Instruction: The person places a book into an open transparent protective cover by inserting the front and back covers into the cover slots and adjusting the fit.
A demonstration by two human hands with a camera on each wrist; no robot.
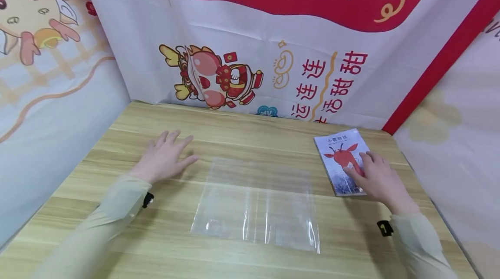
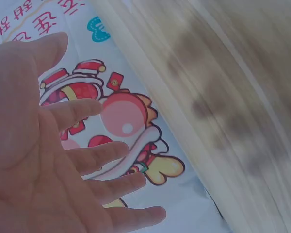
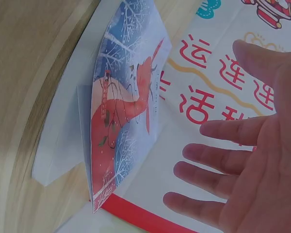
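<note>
My left hand (image 1: 162, 157) hovers over the table's left side, palm down, fingers spread and holding nothing. In the left wrist view its fingers are straight, with their shadow on the wood. Over the right edge of a paperback book (image 1: 332, 172) is my right hand (image 1: 376, 179). The right wrist view shows that hand's fingers extended and apart from the book cover (image 3: 119, 97), which bears a red deer and white trees. That cover stands slightly away from the pages below. Between the hands lies a clear plastic book jacket (image 1: 258, 205), flat with creases down its middle.
The wooden table (image 1: 242, 133) meets a printed cloth (image 1: 148, 27) at its back edge. More patterned cloth hangs at the left and right sides. Dark bands are at both sleeves, the right band (image 1: 385, 228) bearing a number.
</note>
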